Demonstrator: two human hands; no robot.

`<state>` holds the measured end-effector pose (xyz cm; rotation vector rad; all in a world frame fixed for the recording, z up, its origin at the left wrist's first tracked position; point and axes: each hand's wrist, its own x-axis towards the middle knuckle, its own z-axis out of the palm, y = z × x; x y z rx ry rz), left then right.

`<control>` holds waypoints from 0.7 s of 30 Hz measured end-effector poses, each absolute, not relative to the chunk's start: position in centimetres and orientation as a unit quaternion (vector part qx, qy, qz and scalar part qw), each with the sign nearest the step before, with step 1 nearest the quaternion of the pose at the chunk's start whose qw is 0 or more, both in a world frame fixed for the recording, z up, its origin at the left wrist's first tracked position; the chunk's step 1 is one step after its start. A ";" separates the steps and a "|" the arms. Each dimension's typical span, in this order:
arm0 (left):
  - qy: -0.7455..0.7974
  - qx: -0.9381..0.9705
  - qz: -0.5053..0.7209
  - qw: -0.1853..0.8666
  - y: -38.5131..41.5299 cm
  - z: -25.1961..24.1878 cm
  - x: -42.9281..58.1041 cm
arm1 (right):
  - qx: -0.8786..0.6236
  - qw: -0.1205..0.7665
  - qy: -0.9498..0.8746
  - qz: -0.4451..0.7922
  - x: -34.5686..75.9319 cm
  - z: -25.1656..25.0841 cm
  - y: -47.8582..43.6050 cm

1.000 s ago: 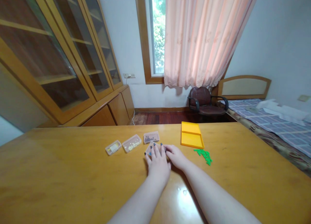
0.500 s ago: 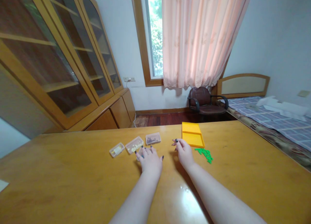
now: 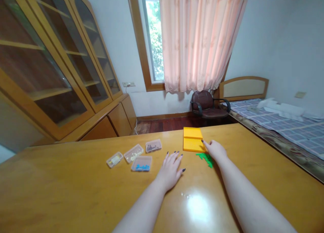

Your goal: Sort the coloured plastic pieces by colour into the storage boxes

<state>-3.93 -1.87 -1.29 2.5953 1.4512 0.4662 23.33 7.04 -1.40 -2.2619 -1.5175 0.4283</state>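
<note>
Over the right rim of the yellow box [image 3: 193, 144], the fingertips of my right hand [image 3: 216, 151] close on its edge; the undersides of these fingers are hidden. The shallow box lies flat, divided by a ridge across it. Small green pieces [image 3: 206, 158] lie loose on the table just in front of it, partly behind my right hand. My left hand [image 3: 170, 170] rests open on the table with fingers spread, holding nothing. To its left stands a clear box of blue pieces [image 3: 142, 165].
Left of the blue pieces are a clear box with pale pieces [image 3: 134, 154], one with dark pieces [image 3: 153, 147] and a smaller one with yellow and white contents [image 3: 114, 159]. All stand on the wooden table [image 3: 76, 192]. Beyond its far edge is a chair [image 3: 206, 103].
My left hand has moved right, off the box of blue pieces, which now shows. My right hand has gone from beside the yellow box to its right edge. The view has turned slightly.
</note>
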 end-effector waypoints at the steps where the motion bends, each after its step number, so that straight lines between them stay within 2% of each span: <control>1: 0.471 0.866 0.151 0.080 -2.0 -1.5 -3.5 | -0.797 0.210 -0.545 0.155 23.4 -1.9 7.2; 7: 0.465 0.863 0.129 0.153 -1.8 -2.1 -1.0 | -0.687 0.473 -0.502 0.230 24.0 -4.5 6.7; 10: 0.466 0.859 0.145 0.154 -1.6 -2.3 -0.5 | -0.665 0.513 -0.474 0.265 23.7 -4.9 5.8; 13: 0.482 0.850 0.171 0.123 -1.3 -2.5 -0.5 | -0.668 0.488 -0.499 0.258 23.5 -4.5 4.2; 17: 0.493 0.849 0.178 0.064 0.1 -2.5 -0.4 | -0.679 0.390 -0.591 0.193 23.1 -3.8 1.6; 21: 0.509 0.840 0.163 0.091 2.9 -2.7 0.7 | -0.693 0.296 -0.648 0.109 22.0 -4.4 0.4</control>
